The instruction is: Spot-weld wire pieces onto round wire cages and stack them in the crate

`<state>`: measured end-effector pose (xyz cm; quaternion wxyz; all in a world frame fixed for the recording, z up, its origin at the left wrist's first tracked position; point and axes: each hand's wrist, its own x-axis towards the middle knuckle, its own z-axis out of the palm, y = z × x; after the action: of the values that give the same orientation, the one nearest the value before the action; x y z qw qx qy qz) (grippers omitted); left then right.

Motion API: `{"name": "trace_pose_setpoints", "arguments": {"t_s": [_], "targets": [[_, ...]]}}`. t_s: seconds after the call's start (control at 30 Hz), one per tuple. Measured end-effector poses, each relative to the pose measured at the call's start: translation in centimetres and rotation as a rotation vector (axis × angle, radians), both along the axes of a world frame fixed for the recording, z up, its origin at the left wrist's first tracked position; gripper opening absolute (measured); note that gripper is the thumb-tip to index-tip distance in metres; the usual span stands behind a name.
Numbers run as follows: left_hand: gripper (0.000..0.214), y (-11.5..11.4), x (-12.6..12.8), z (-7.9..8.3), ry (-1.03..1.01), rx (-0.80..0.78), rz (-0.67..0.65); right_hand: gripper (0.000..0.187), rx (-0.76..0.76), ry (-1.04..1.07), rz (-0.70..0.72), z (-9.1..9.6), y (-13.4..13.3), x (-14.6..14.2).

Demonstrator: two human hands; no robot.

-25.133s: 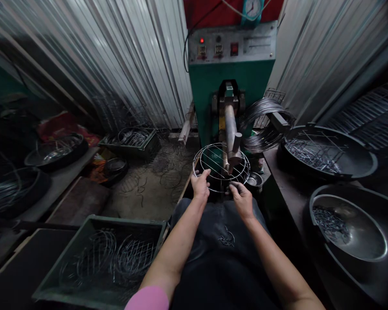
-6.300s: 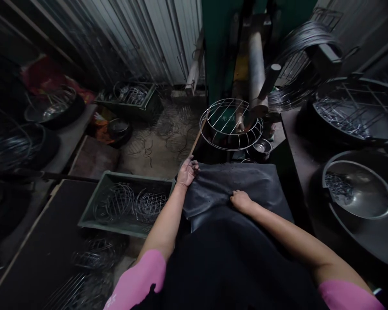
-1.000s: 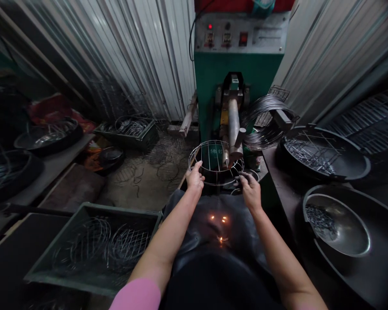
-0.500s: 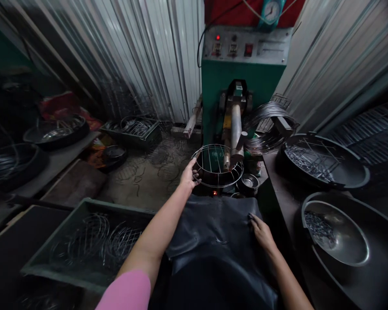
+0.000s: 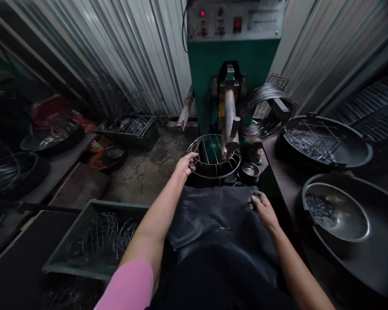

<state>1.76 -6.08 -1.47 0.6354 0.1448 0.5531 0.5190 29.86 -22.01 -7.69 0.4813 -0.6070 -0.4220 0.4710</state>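
My left hand (image 5: pixel 185 165) is closed on the left rim of a round wire basket (image 5: pixel 217 177) made of thin metal rings and cross wires. The basket's far side sits under the tip of a thick metal cylinder arm (image 5: pixel 230 110) on a green machine (image 5: pixel 200 64). Over my lap lies a dark leather-like apron (image 5: pixel 210 211). My right hand (image 5: pixel 264 210) hovers at the apron's right upper edge, thumb and fingers pinched together. Whatever sits between those fingertips is too small to make out.
On the right bench, a black pan (image 5: pixel 352 153) holds short wire pieces, and a metal bowl (image 5: pixel 355 215) holds more. A wire coil (image 5: pixel 261 125) hangs beside the machine. At left stands a green crate (image 5: pixel 67 262) with round wire parts; a small metal bowl (image 5: pixel 249 170) is below the arm.
My right hand has curled its fingers into a pinch and risen slightly at the apron's edge. My left hand keeps hold of the basket. The camera view has shifted, and the machine appears higher.
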Motion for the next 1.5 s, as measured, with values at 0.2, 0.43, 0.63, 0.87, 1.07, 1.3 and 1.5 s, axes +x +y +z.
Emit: {"name": "trace_pose_setpoints", "arguments": {"t_s": [0.2, 0.43, 0.63, 0.87, 1.07, 1.3, 1.5], "targets": [[0.035, -2.0, 2.2, -0.1, 0.028, 0.148, 0.098, 0.023, 0.294, 0.07, 0.044, 4.9, 4.5, -5.3], [0.048, -2.9, 2.8, 0.2, 0.066, 0.213, 0.132, 0.021, 0.263, -0.21, 0.162, 4.5, 6.5, -6.9], [0.05, -2.6, 2.7, 0.1, 0.03, 0.222, 0.115, 0.018, 0.309, -0.361, 0.269, 5.0, 6.8, -5.9], [0.051, -2.4, 2.6, -0.3, 0.025, 0.223, 0.117, 0.016, 0.273, -0.393, 0.317, 5.1, 7.6, -5.9], [0.047, -1.8, 2.6, -0.5, 0.033, 0.227, 0.114, 0.019, 0.217, -0.225, 0.23, 5.4, 7.6, -6.6], [0.046, -1.2, 2.5, 0.0, 0.041, 0.227, 0.104, 0.022, 0.2, -0.113, 0.23, 5.2, 8.2, -6.7], [0.042, -0.6, 2.4, -0.3, 0.039, 0.203, 0.083, 0.023, 0.208, -0.097, 0.211, 5.5, 8.4, -6.9]]}}
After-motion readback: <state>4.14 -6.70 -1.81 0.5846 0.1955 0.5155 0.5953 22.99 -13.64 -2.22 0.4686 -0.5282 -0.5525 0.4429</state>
